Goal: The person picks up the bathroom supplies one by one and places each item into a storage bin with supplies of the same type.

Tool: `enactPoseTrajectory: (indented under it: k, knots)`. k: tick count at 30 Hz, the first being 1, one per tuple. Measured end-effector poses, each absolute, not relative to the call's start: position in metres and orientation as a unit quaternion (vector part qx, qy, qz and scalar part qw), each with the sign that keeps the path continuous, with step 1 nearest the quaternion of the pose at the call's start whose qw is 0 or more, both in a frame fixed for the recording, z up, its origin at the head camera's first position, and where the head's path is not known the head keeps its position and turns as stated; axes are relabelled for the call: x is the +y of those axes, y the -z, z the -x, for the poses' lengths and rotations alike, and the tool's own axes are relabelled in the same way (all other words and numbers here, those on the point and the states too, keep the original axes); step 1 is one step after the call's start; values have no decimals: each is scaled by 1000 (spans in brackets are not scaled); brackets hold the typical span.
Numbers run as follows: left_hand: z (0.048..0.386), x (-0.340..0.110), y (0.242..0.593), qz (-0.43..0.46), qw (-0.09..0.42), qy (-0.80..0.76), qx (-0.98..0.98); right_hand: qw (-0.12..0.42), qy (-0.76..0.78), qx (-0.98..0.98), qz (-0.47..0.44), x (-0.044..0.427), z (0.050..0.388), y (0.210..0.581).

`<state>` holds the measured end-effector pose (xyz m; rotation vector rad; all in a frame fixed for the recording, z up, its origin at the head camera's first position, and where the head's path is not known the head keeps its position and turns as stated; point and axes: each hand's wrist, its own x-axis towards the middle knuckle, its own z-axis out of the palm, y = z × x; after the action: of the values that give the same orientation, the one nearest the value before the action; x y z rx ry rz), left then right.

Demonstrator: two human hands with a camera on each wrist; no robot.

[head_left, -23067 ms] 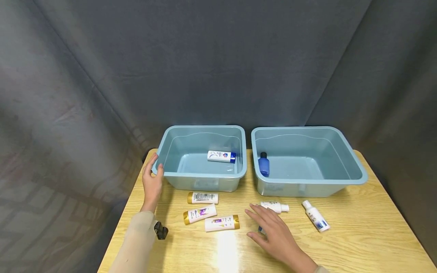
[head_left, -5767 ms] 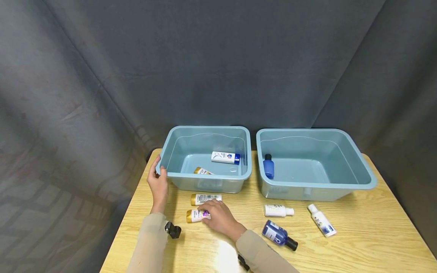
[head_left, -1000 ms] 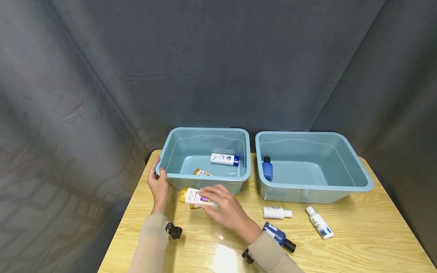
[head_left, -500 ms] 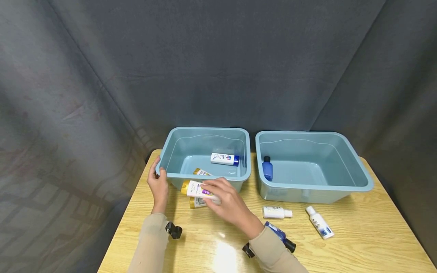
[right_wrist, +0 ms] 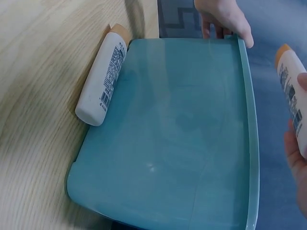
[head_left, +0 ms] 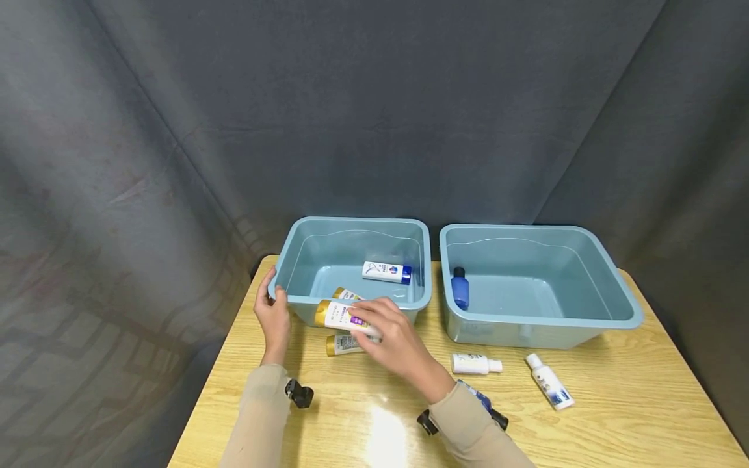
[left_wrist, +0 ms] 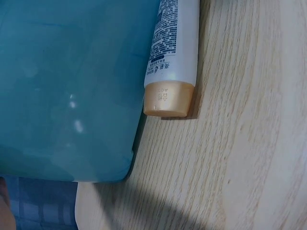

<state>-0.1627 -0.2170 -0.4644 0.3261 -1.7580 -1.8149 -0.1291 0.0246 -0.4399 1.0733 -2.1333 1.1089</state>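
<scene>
Currently my right hand [head_left: 396, 338] grasps a gold-capped bottle [head_left: 338, 316]; left hand [head_left: 274, 320] grips left bin [head_left: 345, 244] at far-left corner of desk [head_left: 345, 403].

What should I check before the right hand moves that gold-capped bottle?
1. Right hand grips the held bottle: ok.
2. Left hand holds the left bin at its rim: ok.
3. Whole held bottle past the front wall: not ok, it overlaps the wall in the head view.
4. Room inside: ok, bare floor shows beside the blue-capped bottle.
5. Gold cap closed tight: cannot tell.
</scene>
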Motion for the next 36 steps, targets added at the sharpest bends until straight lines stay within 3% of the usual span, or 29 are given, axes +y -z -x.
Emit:
enactPoseTrajectory:
  k: [6,36]
  knots:
    - [163,-216,463,-126,294,675,-665,234,-420,-793,-373,26,131,439]
    - [163,-216,463,-135,289,674,-667,265,-419,-797,-344,40,156,443]
